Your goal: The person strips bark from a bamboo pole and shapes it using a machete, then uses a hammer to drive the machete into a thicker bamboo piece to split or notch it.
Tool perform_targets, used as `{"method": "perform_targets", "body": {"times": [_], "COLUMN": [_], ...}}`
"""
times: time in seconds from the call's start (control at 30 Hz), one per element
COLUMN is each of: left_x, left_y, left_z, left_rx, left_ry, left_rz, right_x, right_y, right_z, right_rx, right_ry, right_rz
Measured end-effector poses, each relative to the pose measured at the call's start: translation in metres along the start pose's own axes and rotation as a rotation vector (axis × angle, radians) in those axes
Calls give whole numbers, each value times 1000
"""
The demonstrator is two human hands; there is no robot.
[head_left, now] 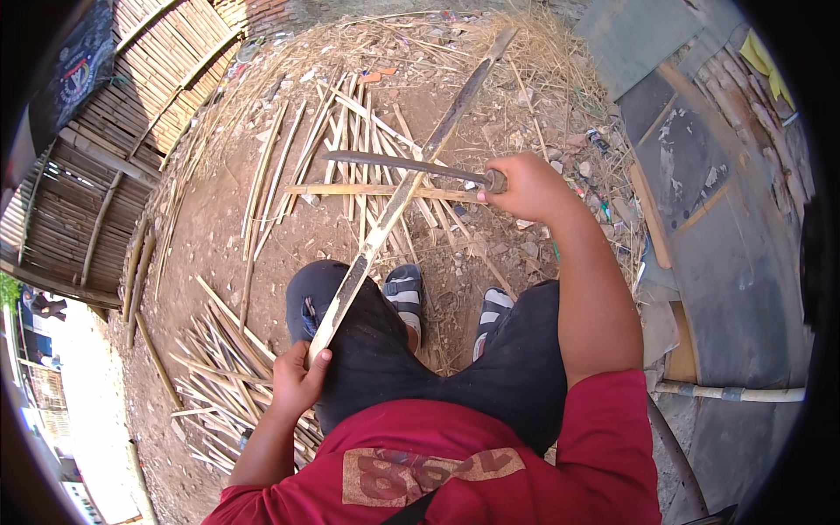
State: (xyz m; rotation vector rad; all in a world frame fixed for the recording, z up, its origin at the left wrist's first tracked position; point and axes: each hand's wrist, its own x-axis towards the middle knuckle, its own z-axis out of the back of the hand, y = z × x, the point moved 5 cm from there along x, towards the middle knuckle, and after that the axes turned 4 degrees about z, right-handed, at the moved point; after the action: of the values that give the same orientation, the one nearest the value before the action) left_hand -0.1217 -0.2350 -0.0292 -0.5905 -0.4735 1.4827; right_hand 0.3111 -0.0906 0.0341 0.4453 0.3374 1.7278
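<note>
My left hand [300, 378] is closed round the near end of a long split bamboo piece [372, 245], by my left thigh. The bamboo slants up and away to the far right, its hollow dark inner face showing. My right hand [528, 188] grips the handle of a machete [385, 160] with a dark, slightly curved blade pointing left. That blade crosses the bamboo about midway; whether it cuts into it I cannot tell. Just nearer than the blade, a pale strip [350, 189] runs toward my right hand; whether it is held or lies on something is unclear.
Loose bamboo strips [271, 175] lie on the dirt ahead, and a second pile [227, 376] lies at my left. A bamboo slat panel [166, 96] stands far left. Dark boards [735, 262] line the right side. Stones and dry straw [534, 52] litter the ground.
</note>
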Motion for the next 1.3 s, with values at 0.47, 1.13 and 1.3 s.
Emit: {"method": "perform_targets", "body": {"times": [0.47, 1.13, 1.3], "left_x": [0, -3, -2], "left_y": [4, 16, 9], "left_z": [-2, -8, -8], "left_rx": [1, -15, -29], "left_ry": [23, -8, -54], "left_rz": [19, 8, -40], "right_x": [5, 3, 6], "right_y": [-21, 40, -37], "right_z": [-4, -10, 17], "right_rx": [14, -176, 88], "right_ry": [-53, 132, -112], "right_rz": [-56, 213, -145]}}
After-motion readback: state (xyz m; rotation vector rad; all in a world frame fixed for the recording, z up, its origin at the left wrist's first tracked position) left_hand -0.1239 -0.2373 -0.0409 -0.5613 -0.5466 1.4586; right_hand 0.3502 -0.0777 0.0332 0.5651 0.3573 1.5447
